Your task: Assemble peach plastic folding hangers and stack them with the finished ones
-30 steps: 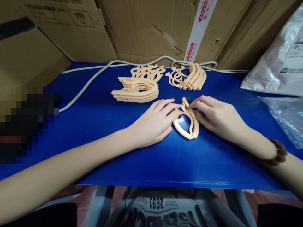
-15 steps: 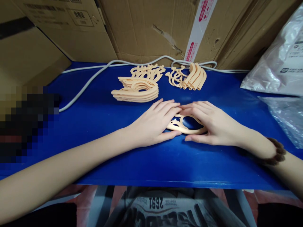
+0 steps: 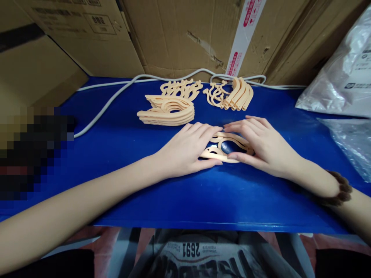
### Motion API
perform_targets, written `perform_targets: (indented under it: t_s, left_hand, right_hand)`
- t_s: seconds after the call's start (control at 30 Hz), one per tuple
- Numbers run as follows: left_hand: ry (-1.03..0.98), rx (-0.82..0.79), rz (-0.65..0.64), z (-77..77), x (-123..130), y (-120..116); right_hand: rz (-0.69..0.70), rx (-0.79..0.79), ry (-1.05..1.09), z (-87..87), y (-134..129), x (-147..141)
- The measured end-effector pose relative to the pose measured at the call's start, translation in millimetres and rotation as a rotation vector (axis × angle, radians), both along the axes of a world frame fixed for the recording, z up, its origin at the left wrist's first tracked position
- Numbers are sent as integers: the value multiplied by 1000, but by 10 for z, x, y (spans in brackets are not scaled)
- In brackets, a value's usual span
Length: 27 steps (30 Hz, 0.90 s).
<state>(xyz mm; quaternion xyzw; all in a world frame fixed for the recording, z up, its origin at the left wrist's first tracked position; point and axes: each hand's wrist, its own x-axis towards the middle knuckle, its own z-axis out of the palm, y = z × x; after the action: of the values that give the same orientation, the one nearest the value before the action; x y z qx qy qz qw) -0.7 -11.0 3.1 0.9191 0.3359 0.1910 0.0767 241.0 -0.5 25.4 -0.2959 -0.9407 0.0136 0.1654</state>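
Note:
A cream plastic folding hanger (image 3: pixel 216 156) lies on the blue table between my hands, its curved arms folded into a loop. My left hand (image 3: pixel 191 148) covers its left end, fingers over the far edge and thumb along the near edge. Around the right end is my right hand (image 3: pixel 265 144), its fingers arched at the far side and its thumb across the near arm. Both palms hide the hanger's ends. Just beyond my left hand is a neat stack of folded hangers (image 3: pixel 168 112) of the same kind.
Behind the stack lie several loose hanger hooks (image 3: pixel 181 88). More hooks (image 3: pixel 213 95) and a row of curved hanger arms (image 3: pixel 239 94) sit to their right. A white cable (image 3: pixel 111 98) runs along the back by cardboard boxes (image 3: pixel 185 34). Plastic bags (image 3: pixel 339 77) are at right.
My right hand has lifted and loosened slightly, its thumb now over the hanger's near arm. More of the hanger's far side shows. My left hand has shifted slightly left.

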Motion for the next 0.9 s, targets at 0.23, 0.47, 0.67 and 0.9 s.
perform_targets:
  t_s: [0.23, 0.47, 0.67, 0.9]
  left_hand:
    - [-96, 60, -29, 25, -26, -16]
    - [-130, 123, -38, 42, -29, -26]
    - [-119, 173, -39, 38, -26, -17]
    - [-64, 174, -59, 30, -26, -22]
  right_hand:
    - [-195, -2, 28, 43, 20, 27]
    - [-279, -133, 65, 40, 13, 34]
    - [-326, -379, 107, 62, 10, 44]
    - [-317, -532, 197, 87, -13, 21]
